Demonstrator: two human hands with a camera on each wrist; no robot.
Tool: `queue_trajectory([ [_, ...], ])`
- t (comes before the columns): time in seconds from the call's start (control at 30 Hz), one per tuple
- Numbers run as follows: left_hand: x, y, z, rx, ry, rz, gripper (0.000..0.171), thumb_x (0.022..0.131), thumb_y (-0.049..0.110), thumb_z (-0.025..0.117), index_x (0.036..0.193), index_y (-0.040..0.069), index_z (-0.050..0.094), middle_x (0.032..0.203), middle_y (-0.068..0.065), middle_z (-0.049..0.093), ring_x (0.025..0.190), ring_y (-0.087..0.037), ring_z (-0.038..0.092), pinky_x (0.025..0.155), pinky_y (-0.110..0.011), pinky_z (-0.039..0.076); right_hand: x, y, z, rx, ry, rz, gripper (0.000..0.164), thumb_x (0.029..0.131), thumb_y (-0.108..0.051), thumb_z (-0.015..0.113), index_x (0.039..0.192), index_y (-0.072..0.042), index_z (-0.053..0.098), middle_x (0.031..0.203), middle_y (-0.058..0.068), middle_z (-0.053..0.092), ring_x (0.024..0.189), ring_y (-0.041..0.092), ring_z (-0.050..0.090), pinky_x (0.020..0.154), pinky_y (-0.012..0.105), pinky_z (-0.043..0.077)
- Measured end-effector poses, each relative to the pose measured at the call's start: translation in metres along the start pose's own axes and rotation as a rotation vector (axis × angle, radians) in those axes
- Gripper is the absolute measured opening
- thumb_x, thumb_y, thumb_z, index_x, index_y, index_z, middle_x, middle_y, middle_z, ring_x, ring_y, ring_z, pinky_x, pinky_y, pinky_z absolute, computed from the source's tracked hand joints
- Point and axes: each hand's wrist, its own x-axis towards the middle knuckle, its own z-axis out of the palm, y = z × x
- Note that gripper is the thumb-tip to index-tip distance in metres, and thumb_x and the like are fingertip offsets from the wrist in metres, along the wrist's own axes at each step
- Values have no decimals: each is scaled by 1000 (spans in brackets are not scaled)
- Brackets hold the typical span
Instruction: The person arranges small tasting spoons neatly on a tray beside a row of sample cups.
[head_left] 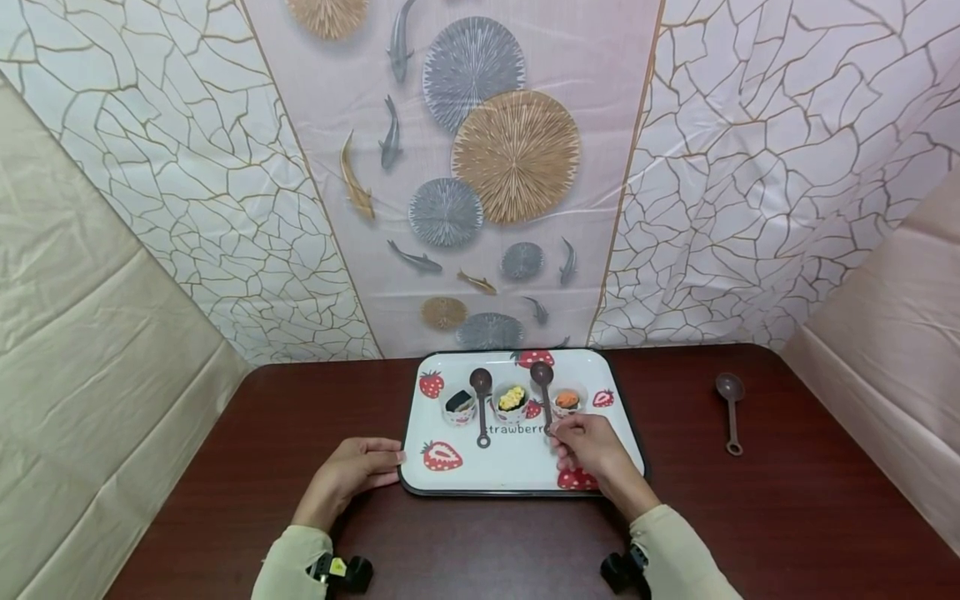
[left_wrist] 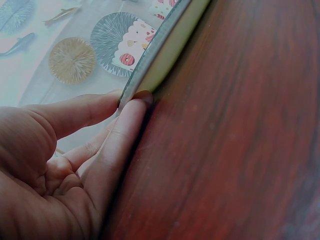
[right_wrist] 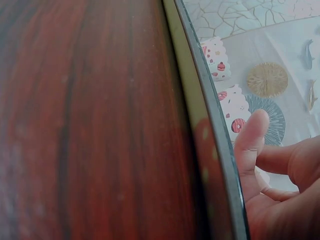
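Note:
A white tray printed with strawberries and a dark rim lies on the table. My left hand pinches its left edge between thumb and fingers, seen closely in the left wrist view. Over the tray's right part, my right hand pinches the handle end of a brown measuring spoon, bowl pointing away from me. That spoon is hidden in the right wrist view. Another brown spoon lies between the left paper cup, holding a dark-topped piece, and the middle cup, topped yellow. The right cup holds an orange-topped piece.
A third brown spoon lies on the dark red-brown wooden table, right of the tray. A patterned cloth hangs behind the tray, and beige cloth walls flank the table.

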Motion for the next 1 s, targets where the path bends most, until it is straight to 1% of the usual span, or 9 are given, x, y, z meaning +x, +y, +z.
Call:
queue_trajectory([
  [0.13, 0, 1, 0, 3, 2, 1, 42, 97, 5, 74, 132, -16, 62, 111, -16, 73, 91, -17, 75, 85, -36, 67, 2, 0, 1, 1, -9, -4, 19, 108, -3, 55, 113, 12, 65, 84, 10, 70, 57, 9, 60, 50, 21, 54],
  [0.37, 1, 0, -1, 7, -5, 0, 43, 97, 6, 75, 132, -16, 61, 110, -15, 73, 91, -17, 75, 85, -36, 67, 5, 0, 4, -9, -4, 15, 19, 108, -3, 56, 112, 12, 67, 84, 10, 70, 61, 9, 60, 54, 22, 59],
  [0.47, 1, -1, -1, 9, -8, 3, 44, 97, 6, 75, 133, -16, 61, 111, -15, 74, 91, -17, 75, 85, -37, 67, 5, -1, 5, -18, -4, 19, 19, 108, -4, 56, 112, 12, 67, 84, 10, 70, 61, 9, 60, 54, 22, 59],
  [0.7, 0, 0, -1, 5, -2, 2, 44, 97, 5, 74, 133, -16, 61, 111, -16, 74, 91, -18, 75, 85, -37, 67, 5, 0, 4, -56, -13, 14, 20, 108, -4, 56, 111, 12, 68, 83, 9, 70, 57, 8, 60, 51, 21, 56],
  [0.87, -1, 1, 0, 2, 9, -4, 42, 97, 5, 75, 132, -16, 62, 110, -16, 74, 91, -18, 76, 84, -36, 67, 6, 0, 4, -74, -20, 10, 18, 107, -5, 58, 107, 11, 67, 81, 9, 69, 55, 8, 60, 50, 21, 56],
  [1.0, -1, 1, 0, 2, 6, -3, 42, 97, 5, 74, 132, -16, 62, 111, -16, 73, 90, -17, 75, 84, -36, 67, 6, 0, 4, -92, -32, 15, 17, 106, -6, 62, 101, 9, 68, 77, 7, 68, 53, 8, 59, 49, 21, 56],
])
